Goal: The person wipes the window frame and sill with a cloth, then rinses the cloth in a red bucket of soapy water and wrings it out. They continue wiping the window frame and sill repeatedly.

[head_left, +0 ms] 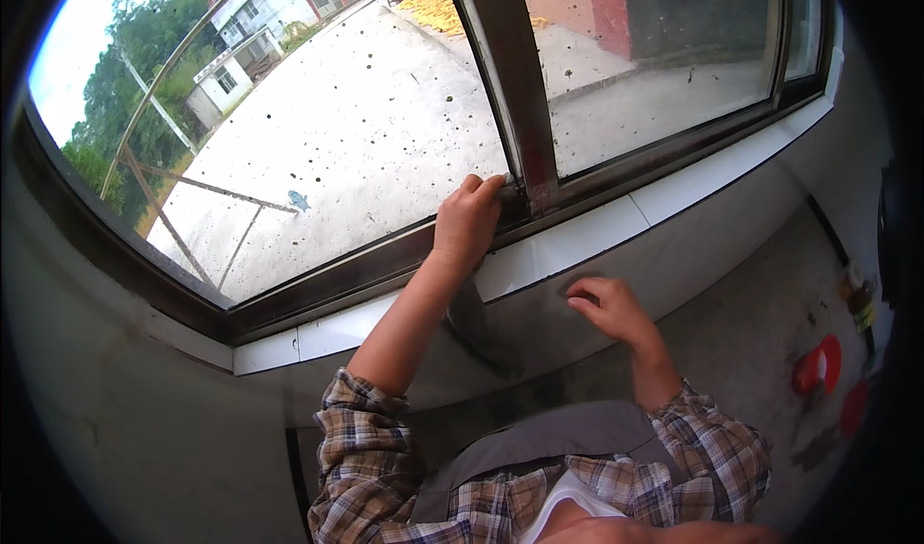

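My left hand [469,215] is raised to the lower corner of the left window pane [346,132], beside the dark upright window frame [530,96]. A small pale bit, perhaps cloth or paper, shows at its fingertips, pinched between thumb and fingers. The pane bears many dark specks. My right hand [606,309] hangs in the air below the white tiled sill [577,244], thumb and fingers curved and apart, and nothing shows in it.
A red plastic container [818,365] stands on the floor at the right, with another red thing [855,408] near it. The dark lower window rail [332,277] runs above the sill. Outside lie a concrete yard and buildings.
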Demonstrator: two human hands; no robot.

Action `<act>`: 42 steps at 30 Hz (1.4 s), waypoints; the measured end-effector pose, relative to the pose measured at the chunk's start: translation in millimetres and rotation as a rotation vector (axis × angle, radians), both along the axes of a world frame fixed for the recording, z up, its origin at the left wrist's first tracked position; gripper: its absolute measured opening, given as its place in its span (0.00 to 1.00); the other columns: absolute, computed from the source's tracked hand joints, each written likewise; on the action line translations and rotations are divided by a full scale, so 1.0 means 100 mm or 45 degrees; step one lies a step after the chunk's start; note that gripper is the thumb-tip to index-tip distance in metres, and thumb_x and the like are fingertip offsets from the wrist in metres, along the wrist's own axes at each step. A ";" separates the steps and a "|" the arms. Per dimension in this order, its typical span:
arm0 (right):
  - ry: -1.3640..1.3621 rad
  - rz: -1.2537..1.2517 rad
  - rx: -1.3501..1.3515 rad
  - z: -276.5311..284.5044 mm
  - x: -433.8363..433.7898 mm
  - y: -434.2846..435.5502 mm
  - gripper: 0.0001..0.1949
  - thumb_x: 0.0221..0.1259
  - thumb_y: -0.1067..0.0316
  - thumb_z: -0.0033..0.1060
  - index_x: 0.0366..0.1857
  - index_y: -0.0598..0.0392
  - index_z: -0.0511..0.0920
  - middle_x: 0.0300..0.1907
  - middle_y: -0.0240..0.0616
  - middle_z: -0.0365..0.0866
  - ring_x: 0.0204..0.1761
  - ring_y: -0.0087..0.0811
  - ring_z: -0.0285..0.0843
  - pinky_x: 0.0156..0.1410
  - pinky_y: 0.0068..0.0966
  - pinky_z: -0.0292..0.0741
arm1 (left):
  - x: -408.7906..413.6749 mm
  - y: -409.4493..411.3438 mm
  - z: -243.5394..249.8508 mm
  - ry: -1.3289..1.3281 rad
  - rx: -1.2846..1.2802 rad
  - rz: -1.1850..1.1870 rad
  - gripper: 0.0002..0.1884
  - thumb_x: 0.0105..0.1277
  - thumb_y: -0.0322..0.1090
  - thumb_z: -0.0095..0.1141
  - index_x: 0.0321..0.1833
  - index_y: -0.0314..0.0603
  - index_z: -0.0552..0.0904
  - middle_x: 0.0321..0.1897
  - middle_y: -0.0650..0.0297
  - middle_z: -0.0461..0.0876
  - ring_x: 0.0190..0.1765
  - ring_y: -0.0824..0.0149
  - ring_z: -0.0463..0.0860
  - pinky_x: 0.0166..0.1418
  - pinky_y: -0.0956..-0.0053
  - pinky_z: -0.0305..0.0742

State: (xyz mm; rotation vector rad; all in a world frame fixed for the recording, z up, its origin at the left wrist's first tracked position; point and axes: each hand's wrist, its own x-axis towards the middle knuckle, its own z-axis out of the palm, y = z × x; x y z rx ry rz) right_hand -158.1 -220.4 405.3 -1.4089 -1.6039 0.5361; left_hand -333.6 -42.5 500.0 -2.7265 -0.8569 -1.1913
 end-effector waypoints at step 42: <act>-0.069 0.112 -0.190 -0.21 -0.03 0.14 0.11 0.57 0.64 0.61 0.38 0.60 0.80 0.36 0.50 0.82 0.39 0.49 0.80 0.44 0.36 0.75 | 0.24 -0.12 -0.16 0.107 0.047 0.206 0.10 0.55 0.25 0.52 0.40 0.41 0.77 0.31 0.54 0.75 0.30 0.51 0.81 0.31 0.59 0.77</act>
